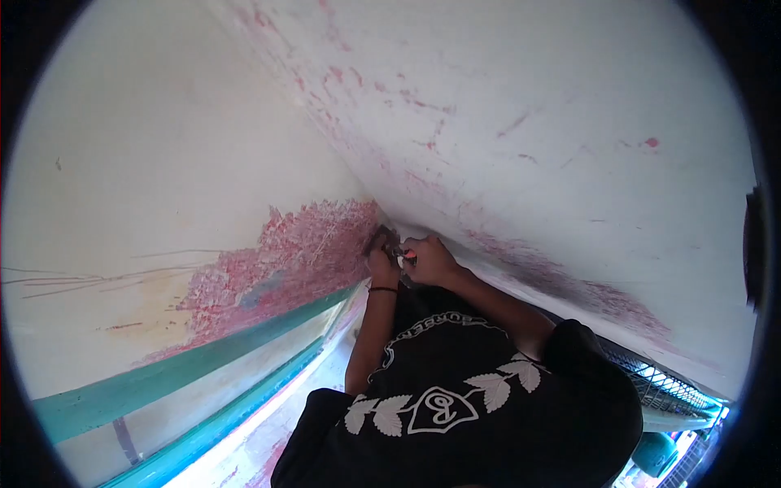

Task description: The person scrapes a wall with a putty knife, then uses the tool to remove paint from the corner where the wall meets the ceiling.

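Observation:
My left hand [384, 262], with a dark band at its wrist, is closed around a small dark object [381, 237] at the wall corner. Right beside it, my right hand [431, 259] grips a small tool with an orange-red part [409, 256]. The tool's tip points toward my left hand; its exact shape is too small to tell. Both hands are close together by a rough patch of peeling pink paint [309, 244] on the left wall [163, 146]. The right wall [553, 163] has pink scuffs.
A green ledge [179, 366] runs along the lower left, with a second green strip below it. A black shirt with a white print [439, 411] fills the lower middle. Metal racks [651, 378] and a green container [655, 454] are at the lower right.

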The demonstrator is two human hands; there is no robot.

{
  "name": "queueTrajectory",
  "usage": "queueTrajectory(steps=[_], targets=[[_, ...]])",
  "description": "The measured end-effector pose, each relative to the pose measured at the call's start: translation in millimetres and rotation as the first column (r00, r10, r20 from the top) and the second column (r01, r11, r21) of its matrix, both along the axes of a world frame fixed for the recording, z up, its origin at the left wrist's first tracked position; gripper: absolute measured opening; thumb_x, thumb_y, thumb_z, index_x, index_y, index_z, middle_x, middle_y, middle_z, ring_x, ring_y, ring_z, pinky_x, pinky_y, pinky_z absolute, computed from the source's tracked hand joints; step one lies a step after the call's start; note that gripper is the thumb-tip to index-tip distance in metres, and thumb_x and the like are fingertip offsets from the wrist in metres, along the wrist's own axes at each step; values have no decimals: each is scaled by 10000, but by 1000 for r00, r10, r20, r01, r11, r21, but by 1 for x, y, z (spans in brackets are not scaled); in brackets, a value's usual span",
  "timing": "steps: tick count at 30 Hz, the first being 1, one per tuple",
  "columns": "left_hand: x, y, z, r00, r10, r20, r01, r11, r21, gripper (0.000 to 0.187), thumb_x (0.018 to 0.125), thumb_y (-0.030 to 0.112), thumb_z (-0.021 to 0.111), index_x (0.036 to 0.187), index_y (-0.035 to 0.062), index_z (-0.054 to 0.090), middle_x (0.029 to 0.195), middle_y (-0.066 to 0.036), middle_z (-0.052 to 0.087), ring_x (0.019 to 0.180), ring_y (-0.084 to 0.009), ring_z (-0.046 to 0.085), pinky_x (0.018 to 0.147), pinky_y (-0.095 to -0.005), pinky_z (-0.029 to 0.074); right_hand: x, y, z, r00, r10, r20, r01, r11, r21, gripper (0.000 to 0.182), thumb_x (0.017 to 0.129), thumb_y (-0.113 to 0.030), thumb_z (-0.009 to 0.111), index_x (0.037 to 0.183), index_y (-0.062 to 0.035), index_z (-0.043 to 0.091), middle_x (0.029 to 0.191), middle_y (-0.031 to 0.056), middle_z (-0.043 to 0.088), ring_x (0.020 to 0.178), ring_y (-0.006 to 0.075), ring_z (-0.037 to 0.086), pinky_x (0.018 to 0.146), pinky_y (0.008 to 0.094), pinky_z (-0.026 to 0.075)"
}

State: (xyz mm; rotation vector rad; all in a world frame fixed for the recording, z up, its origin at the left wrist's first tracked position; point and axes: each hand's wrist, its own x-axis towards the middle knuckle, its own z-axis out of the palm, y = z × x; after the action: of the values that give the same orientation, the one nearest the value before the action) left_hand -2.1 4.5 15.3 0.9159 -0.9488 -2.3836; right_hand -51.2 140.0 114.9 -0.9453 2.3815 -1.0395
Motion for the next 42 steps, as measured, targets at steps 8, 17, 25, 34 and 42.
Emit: queueTrajectory(steps=[8, 17, 25, 34, 42], targets=[[0, -2, -15, 998, 55, 9, -56, 977, 205, 264, 876, 86, 588, 1115, -25, 617, 1060, -119, 663, 941, -255, 654, 834, -365, 541, 3, 5, -2, 998, 18, -52, -20, 999, -39, 341, 717, -154, 699, 1033, -25, 690, 877, 166, 716, 809, 375, 671, 879, 425, 508], [3, -14, -48, 990, -56, -128, 79, 980, 183, 254, 870, 83, 590, 1104, 1, 641, 1010, -100, 667, 938, -239, 644, 835, -363, 533, -4, -6, -10, 998, 62, 0, -62, 998, 27, 324, 715, -159, 702, 1005, -16, 686, 1009, 169, 707, 934, 379, 623, 893, 445, 492], [6, -13, -72, 999, 7, -43, 3, 974, 225, 206, 875, 74, 569, 1059, 14, 637, 1003, -105, 656, 899, -248, 644, 843, -373, 538, -1, -5, -22, 999, 37, 12, -37, 999, 9, 319, 701, -156, 704, 989, -17, 690, 927, 166, 702, 952, 388, 638, 921, 445, 486], [15, -21, -76, 957, -260, -128, 238, 957, -166, 139, 905, 107, 554, 1003, 73, 647, 943, -59, 631, 862, -191, 612, 819, -333, 507, -7, -12, -48, 992, 109, -62, -110, 994, -14, 303, 703, -148, 694, 977, -19, 685, 862, 182, 699, 854, 398, 653, 851, 470, 512], [13, -14, -70, 995, -79, 63, 76, 996, 55, 178, 870, 103, 586, 1027, 62, 659, 954, -74, 646, 891, -211, 624, 817, -351, 518, 0, -13, 6, 998, 60, 11, -60, 997, 53, 296, 729, -156, 678, 997, -29, 682, 856, 202, 694, 869, 404, 645, 833, 474, 522]])
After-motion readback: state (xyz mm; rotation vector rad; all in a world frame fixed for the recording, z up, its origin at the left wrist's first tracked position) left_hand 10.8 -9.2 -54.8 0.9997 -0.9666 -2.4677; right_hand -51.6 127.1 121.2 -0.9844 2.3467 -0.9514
